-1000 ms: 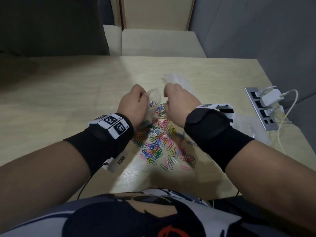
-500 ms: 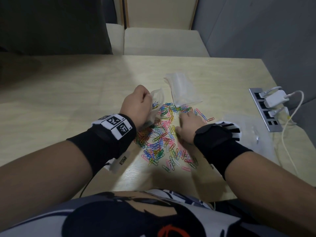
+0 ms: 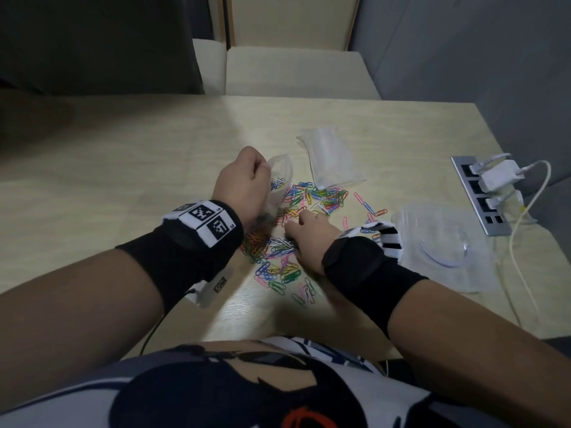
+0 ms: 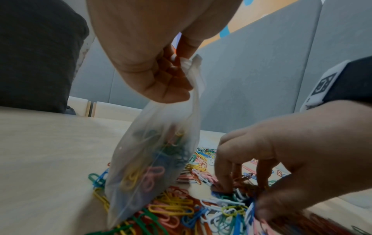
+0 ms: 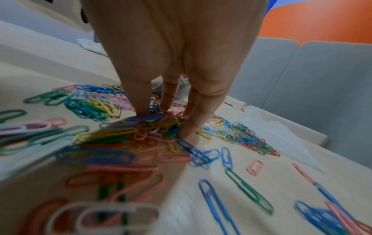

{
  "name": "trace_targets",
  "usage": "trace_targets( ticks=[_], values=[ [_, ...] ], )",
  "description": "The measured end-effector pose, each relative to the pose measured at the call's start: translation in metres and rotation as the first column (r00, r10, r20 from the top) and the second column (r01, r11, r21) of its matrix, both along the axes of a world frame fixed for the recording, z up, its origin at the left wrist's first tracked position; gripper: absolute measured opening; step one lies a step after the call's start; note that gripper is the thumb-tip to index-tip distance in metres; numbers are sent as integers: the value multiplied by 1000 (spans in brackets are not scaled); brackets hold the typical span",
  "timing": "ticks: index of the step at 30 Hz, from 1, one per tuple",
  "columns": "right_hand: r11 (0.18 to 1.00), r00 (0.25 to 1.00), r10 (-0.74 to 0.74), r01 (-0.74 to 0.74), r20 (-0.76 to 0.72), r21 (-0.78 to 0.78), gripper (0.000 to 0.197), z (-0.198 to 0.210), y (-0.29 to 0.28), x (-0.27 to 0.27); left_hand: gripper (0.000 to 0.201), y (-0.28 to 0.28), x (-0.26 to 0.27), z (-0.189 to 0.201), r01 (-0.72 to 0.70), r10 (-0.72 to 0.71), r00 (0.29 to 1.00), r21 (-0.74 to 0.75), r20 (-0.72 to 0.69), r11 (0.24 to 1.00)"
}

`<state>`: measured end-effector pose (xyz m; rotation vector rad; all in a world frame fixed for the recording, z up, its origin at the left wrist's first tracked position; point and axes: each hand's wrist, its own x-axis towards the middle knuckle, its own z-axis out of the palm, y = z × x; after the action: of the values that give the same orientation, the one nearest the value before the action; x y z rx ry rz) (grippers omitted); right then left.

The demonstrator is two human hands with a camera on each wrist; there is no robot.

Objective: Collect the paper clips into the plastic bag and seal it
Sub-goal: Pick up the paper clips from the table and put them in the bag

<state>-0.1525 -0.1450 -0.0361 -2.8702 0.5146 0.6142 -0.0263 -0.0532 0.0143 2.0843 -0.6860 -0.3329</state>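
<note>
Many coloured paper clips (image 3: 312,197) lie in a loose pile on the pale wooden table (image 3: 123,180). My left hand (image 3: 244,177) pinches the mouth of a small clear plastic bag (image 3: 279,171). In the left wrist view the bag (image 4: 153,167) hangs down with several clips inside, its bottom resting among the clips (image 4: 177,206). My right hand (image 3: 292,225) is down on the pile just right of the bag. Its thumb and fingertips (image 5: 167,109) close around a clump of clips (image 5: 153,124).
A stack of empty clear bags (image 3: 330,162) lies beyond the pile. Clear plastic packaging (image 3: 445,245) sits to the right, next to a power strip (image 3: 482,193) with white chargers and a cable (image 3: 519,242). A cushioned seat (image 3: 293,72) stands past the far table edge.
My right hand has come down from the bag's mouth onto the pile and closed its fingers on some clips. The left hand still holds the bag in about the same place.
</note>
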Motion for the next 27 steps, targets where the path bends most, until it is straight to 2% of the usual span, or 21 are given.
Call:
trace_targets(
  ticks=[5, 11, 14, 17, 22, 27],
  values=[
    [1000, 999, -10, 9, 31, 19, 26, 1, -14, -10, 18, 0, -2, 0, 11, -11, 1000, 3, -7, 1000],
    [993, 987, -115, 111, 112, 41, 20, 11, -30, -13, 18, -1, -5, -1, 33, -33, 999, 8, -20, 999],
    [987, 969, -159, 154, 189, 44, 18, 26, -37, -7, 17, -2, -6, -1, 41, -41, 999, 10, -16, 999],
    [976, 915, -215, 196, 341, 91, 16, 48, -39, 0, 18, -3, -7, 0, 44, -43, 999, 13, -13, 999],
    [977, 786, -206, 130, 582, 171, 14, 82, -30, 11, 19, -3, -8, 2, 61, -60, 998, 23, -6, 998],
    [991, 837, -98, 35, 539, 125, 21, 91, -21, 30, 17, -2, -11, 3, 72, -72, 997, 2, -33, 997]
  ],
)
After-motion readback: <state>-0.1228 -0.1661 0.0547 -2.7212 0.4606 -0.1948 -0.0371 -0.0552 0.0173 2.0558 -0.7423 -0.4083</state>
